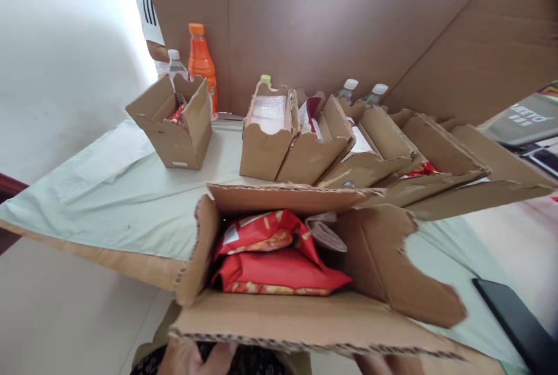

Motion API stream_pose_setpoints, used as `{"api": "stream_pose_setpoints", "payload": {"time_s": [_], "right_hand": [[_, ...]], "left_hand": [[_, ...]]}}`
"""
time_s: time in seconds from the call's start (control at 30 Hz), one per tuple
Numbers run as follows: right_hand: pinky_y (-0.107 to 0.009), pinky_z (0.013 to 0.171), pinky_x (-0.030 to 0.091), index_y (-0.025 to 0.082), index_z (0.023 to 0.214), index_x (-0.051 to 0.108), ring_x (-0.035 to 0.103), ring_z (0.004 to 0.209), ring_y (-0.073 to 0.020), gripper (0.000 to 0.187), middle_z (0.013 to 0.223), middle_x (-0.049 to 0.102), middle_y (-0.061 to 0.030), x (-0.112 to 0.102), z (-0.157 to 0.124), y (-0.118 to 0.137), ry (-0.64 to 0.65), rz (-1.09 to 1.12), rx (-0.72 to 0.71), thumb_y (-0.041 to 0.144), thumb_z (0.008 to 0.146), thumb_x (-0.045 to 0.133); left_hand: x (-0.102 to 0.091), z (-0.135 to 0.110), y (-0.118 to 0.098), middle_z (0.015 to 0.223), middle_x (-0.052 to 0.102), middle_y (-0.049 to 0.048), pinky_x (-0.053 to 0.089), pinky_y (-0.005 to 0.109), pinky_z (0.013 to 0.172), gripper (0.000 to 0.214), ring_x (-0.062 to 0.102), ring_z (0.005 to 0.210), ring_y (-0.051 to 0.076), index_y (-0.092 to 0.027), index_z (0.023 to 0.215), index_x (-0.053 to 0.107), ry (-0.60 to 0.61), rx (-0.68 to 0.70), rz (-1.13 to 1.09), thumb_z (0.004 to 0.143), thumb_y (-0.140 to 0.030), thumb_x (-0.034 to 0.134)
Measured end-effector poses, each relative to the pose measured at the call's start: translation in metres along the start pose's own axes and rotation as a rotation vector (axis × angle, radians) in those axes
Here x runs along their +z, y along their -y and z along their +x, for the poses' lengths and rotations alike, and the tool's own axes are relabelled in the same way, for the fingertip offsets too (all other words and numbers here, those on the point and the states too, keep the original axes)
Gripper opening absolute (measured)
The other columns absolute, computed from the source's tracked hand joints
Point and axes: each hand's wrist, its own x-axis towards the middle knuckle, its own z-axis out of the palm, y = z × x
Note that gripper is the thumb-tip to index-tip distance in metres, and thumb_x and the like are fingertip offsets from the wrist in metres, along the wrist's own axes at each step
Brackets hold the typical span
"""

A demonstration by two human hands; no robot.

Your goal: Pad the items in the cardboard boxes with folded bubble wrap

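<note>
An open cardboard box [305, 328] sits close in front of me at the table's near edge, its flaps spread and torn. Inside lie two red snack packets [279, 270], one on the other, with a clear wrapper [325, 232] behind them. My left hand [192, 359] shows under the box's near flap, fingers curled against the box. Only a sliver of my right hand [387, 365] shows below the flap at the right, its fingers hidden.
On a pale green table cover [108, 189] stand a small open box [174, 131], a row of several open boxes [305, 148], an orange bottle [201, 61] and clear bottles [349, 90]. A tall cardboard sheet [326, 26] stands behind. Another person's striped sleeve [148, 11] is far left. A dark flat object [518, 322] lies right.
</note>
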Motion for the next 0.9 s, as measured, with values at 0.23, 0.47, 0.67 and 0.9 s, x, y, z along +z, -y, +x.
{"api": "stream_pose_setpoints", "payload": {"time_s": [0.23,0.47,0.67,0.9], "right_hand": [[-0.034,0.06,0.053,0.02,0.107,0.069,0.059,0.065,-0.0226,0.044,0.076,0.067,-0.0051,0.054,0.086,0.065,0.04,0.028,-0.149,0.062,0.092,0.065],[-0.046,0.081,0.061,0.021,0.126,0.065,0.07,0.088,-0.0319,0.048,0.1,0.073,-0.0119,0.068,0.02,0.032,-0.103,-0.116,-0.118,0.058,0.095,0.063],[-0.047,0.093,0.062,0.029,0.147,0.053,0.071,0.109,-0.0306,0.053,0.126,0.069,-0.0129,0.117,-0.012,0.026,0.037,0.101,-0.085,0.043,0.096,0.065],[-0.043,0.087,0.063,0.025,0.146,0.051,0.069,0.118,-0.0294,0.061,0.144,0.061,-0.0162,0.108,0.05,0.009,-0.003,0.214,0.057,0.049,0.093,0.068]], "left_hand": [[-0.048,0.075,-0.057,0.144,0.059,0.0092,0.038,0.052,0.125,0.065,0.053,0.141,0.032,-0.028,0.14,0.052,-0.212,0.284,-0.181,0.083,-0.041,0.08],[-0.038,0.11,-0.039,0.128,0.068,0.0071,0.043,0.048,0.121,0.045,0.06,0.131,0.028,-0.025,0.128,0.059,-0.008,0.319,-0.155,0.083,-0.021,0.067],[-0.057,0.219,-0.062,0.132,0.071,0.0118,0.053,0.045,0.109,0.063,0.067,0.123,0.03,-0.017,0.132,0.06,0.09,0.408,-0.159,0.07,-0.022,0.062],[-0.051,0.238,-0.048,0.155,0.055,0.0193,0.044,0.055,0.118,0.073,0.052,0.144,0.036,-0.017,0.151,0.049,0.047,0.354,-0.13,0.086,-0.046,0.069]]}}
